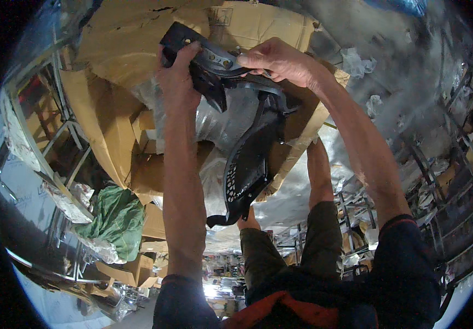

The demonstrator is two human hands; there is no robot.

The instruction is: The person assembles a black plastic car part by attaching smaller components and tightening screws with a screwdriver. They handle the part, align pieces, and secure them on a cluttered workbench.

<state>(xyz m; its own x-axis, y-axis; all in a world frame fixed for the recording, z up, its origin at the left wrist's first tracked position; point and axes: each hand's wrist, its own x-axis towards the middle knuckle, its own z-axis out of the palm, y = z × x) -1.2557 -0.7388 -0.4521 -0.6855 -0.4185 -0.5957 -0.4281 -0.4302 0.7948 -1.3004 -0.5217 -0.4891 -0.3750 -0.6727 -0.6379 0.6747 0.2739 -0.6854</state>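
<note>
A long black moulded plastic part (pixel 253 159) hangs in front of me, with a curved lower piece that has rows of small holes along one edge. Its upper end is a flat strip with round holes. Closed around the left end of that strip is my left hand (pixel 179 71), thumb on top. My right hand (pixel 277 61) pinches the strip's other end between thumb and fingers. Behind the part lies an open cardboard box (pixel 102 123) with clear plastic sheeting (pixel 222 123) inside. Whether the black part is one piece or several is unclear.
Metal racks (pixel 72 131) stand on the left, with more shelving (pixel 428 175) on the right. A crumpled green bag (pixel 117 219) and a smaller open carton (pixel 132 271) lie at the lower left. Clear plastic scraps (pixel 357 63) lie on the grey floor (pixel 406 104).
</note>
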